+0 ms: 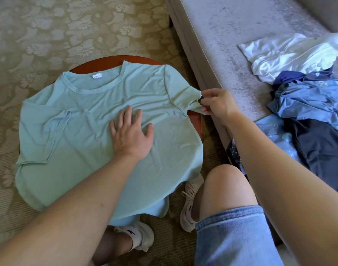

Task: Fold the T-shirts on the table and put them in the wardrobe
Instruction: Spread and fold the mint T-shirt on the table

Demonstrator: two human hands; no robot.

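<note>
A mint-green T-shirt lies spread face-up over a small round reddish-brown table, collar at the far side, hem hanging over the near edge. My left hand presses flat on the shirt's middle with fingers spread. My right hand pinches the end of the shirt's right sleeve at the table's right edge and holds it stretched outward. The left sleeve lies folded inward on the shirt's left side.
A grey sofa runs along the right. On it lie a crumpled white garment, several blue T-shirts and a dark one. Patterned carpet surrounds the table. My knee and white shoes sit near the table.
</note>
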